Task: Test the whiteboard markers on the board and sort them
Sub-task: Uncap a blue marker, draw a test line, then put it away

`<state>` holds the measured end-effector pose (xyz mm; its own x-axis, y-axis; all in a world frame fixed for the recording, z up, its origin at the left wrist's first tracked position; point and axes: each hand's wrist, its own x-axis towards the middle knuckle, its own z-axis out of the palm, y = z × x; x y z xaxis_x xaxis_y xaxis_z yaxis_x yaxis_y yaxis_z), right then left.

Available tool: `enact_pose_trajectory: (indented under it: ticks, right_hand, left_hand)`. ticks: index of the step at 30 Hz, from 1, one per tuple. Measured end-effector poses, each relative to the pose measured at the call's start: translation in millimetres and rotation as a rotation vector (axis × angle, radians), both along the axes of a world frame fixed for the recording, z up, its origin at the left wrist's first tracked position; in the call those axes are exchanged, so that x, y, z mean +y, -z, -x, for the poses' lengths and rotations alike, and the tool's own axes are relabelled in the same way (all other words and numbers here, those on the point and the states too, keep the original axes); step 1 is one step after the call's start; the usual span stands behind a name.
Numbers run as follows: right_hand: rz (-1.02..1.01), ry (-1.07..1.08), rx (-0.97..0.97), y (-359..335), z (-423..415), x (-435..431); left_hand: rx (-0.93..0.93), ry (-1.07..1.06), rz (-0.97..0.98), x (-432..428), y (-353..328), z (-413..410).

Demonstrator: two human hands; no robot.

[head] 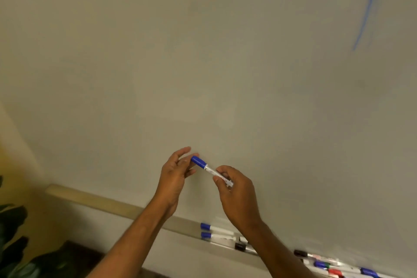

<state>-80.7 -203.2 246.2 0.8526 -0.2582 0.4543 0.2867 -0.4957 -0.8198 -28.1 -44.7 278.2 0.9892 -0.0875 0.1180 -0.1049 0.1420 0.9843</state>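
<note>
Right hand (pixel 239 196) grip holds blue-capped marker (pixel 209 168) by barrel. Left hand (pixel 174 174) grip pinches its cap, before whiteboard (pixel 203 52).

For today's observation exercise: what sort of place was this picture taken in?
Probably a classroom or meeting room: a large whiteboard with a blue stroke, and a marker tray holding several capped markers.

In front of board (pixel 203 52), low & centre, a marker (pixel 208 168) is held btwn left hand (pixel 173 176) at its upper-left end & right hand (pixel 237 194) at its lower-right end. A tray (pixel 180 225) is fixed along board's bottom edge; two markers (pixel 214 232) are laid on it below the hands, w/ a cluster of markers (pixel 334 266) further right. A stroke (pixel 367 13) is set at board's top right.
</note>
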Motion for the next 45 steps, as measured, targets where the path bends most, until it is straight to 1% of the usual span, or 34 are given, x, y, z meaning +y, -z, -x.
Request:
enact_pose_trajectory:
  ticks: [2, 3, 6, 9, 12, 15, 18, 24, 29, 34, 38, 41, 45]
  right_hand:
    - [0.005, 0.01, 0.036, 23, -19, 25]
    - [0.01, 0.011, 0.052, 35, -28, 37]
    - [0.027, 0.009, 0.113, 74, -58, 75]
    - [0.059, -0.004, 0.172, 115, -82, 111]
    - [0.102, -0.016, 0.228, 152, -102, 142]
    - [0.149, -0.042, 0.29, 187, -123, 167]
    - [0.197, -0.047, 0.338, 218, -145, 189]
    - [0.27, -0.058, 0.417, 270, -178, 222]
    - [0.318, -0.075, 0.47, 304, -198, 243]
    - [0.384, -0.071, 0.498, 324, -210, 255]
    - [0.454, -0.067, 0.505, 334, -218, 262]
    - [0.555, -0.084, 0.517, 337, -221, 265]
    - [0.591, -0.128, 0.526, 339, -220, 260]
  left_hand:
    - [0.028, -0.124, -0.046, 33, 23, -20]
    - [0.023, -0.184, -0.1, 49, 35, -29]
    - [-0.065, -0.305, -0.376, 98, 80, -51]
    - [-0.151, -0.297, -0.69, 141, 128, -67]
    - [-0.176, -0.287, -0.928, 180, 169, -79]
    - [-0.172, -0.27, -1.087, 210, 200, -87]
    - [-0.143, -0.227, -1.2, 233, 227, -92]
    - [-0.087, -0.144, -1.277, 258, 265, -105]
    - [-0.071, -0.097, -1.293, 270, 296, -117]
    - [-0.09, -0.071, -1.291, 273, 319, -125]
    - [-0.062, -0.066, -1.289, 271, 329, -129]
    - [-0.055, -0.062, -1.267, 272, 339, -131]
    - [-0.027, -0.018, -1.255, 271, 344, -131]
